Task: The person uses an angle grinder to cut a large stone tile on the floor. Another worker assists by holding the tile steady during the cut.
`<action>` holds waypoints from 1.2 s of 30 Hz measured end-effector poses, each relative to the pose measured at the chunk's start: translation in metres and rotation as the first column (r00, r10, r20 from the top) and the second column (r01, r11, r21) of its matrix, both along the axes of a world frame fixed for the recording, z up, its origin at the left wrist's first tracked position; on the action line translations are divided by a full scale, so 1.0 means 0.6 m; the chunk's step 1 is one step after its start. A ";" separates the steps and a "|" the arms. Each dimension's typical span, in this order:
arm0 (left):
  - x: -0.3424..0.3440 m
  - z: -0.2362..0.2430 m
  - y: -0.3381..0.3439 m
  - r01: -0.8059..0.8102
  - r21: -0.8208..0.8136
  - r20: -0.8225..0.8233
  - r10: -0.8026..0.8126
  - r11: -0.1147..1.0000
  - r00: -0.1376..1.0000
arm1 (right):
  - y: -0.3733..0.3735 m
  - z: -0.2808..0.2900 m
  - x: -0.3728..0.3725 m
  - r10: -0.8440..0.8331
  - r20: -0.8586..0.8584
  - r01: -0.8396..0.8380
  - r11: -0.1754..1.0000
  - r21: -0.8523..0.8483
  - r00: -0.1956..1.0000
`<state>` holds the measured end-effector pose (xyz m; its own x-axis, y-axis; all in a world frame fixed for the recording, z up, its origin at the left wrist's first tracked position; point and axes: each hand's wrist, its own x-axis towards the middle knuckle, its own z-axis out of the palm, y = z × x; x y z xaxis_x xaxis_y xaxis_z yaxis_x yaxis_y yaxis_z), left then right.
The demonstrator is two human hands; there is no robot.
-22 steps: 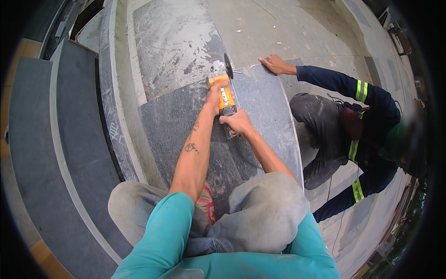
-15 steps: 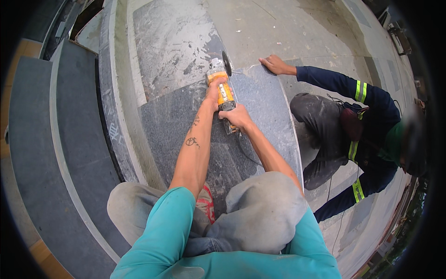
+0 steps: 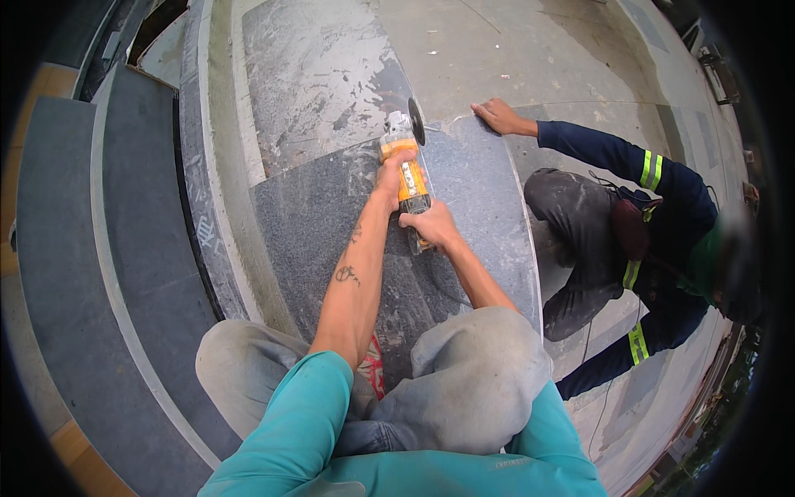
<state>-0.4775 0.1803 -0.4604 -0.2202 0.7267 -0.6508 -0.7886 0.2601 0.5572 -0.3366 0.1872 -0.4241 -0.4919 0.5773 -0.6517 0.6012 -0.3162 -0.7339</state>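
Observation:
Both my hands grip a yellow and black angle grinder [image 3: 412,180] with a silver head and a dark disc [image 3: 416,122], held over a grey stone slab [image 3: 294,228]. My left hand [image 3: 393,172] is wrapped round the yellow body behind the head. My right hand [image 3: 429,224] holds the black rear end, where a cord trails down. The disc stands on edge at the slab's far edge; I cannot tell whether it touches.
At the right a co-worker [image 3: 596,248] in navy with reflective bands kneels, one hand [image 3: 497,116] on the slab's far corner. Long dark stone steps [image 3: 137,265] and a raised concrete edge [image 3: 232,166] run along my left. Pale concrete [image 3: 455,50] lies beyond.
The grinder and both my hands sit slightly lower and further right in the picture. The surroundings have shifted a little the same way. The co-worker holds much the same pose.

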 end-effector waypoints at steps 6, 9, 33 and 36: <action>-0.025 -0.006 0.014 0.007 -0.010 -0.007 -0.007 1.000 1.000 | 0.018 -0.005 -0.023 0.022 0.004 -0.022 1.000 0.001 1.000; -0.024 -0.002 0.016 -0.024 -0.067 -0.019 0.023 0.997 1.000 | 0.020 0.003 -0.026 0.020 0.028 -0.020 1.000 -0.015 0.999; -0.012 -0.003 0.009 -0.011 -0.034 -0.004 0.011 0.999 1.000 | 0.014 -0.001 -0.014 0.011 0.005 -0.011 1.000 -0.008 1.000; 0.003 0.003 0.000 -0.040 -0.054 -0.005 0.039 0.998 0.999 | 0.004 -0.006 0.001 0.023 0.009 -0.023 0.999 -0.031 1.000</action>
